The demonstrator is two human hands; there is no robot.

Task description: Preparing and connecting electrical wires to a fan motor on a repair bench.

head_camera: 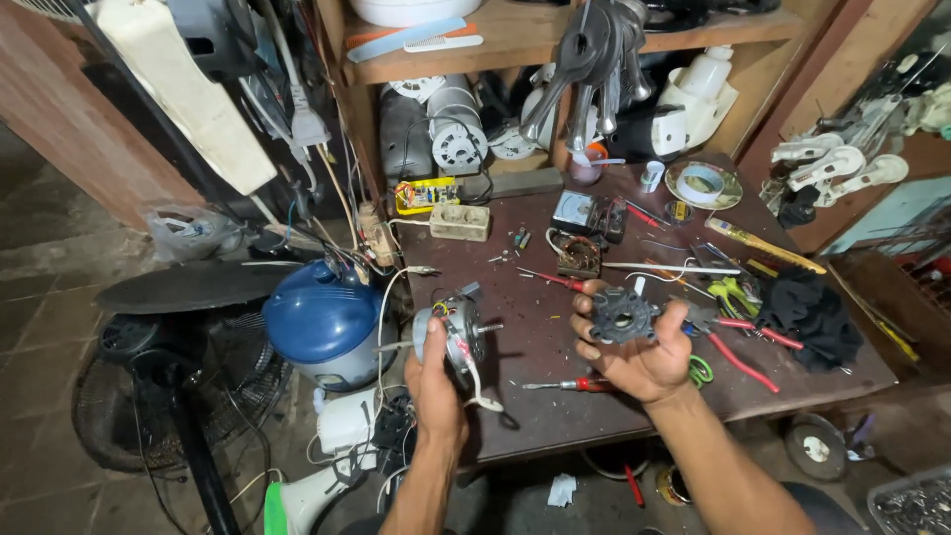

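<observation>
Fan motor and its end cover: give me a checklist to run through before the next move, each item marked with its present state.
1. Left hand grips the fan motor firmly: ok.
2. Right hand supports the dark end cover on open fingers: ok.
3. Cover and motor held apart, not touching: ok.
4. Motor shaft points toward the cover: ok.
5. White motor lead hangs free of the table tools: cannot tell.
6. Red screwdriver lies within reach: ok.
</observation>
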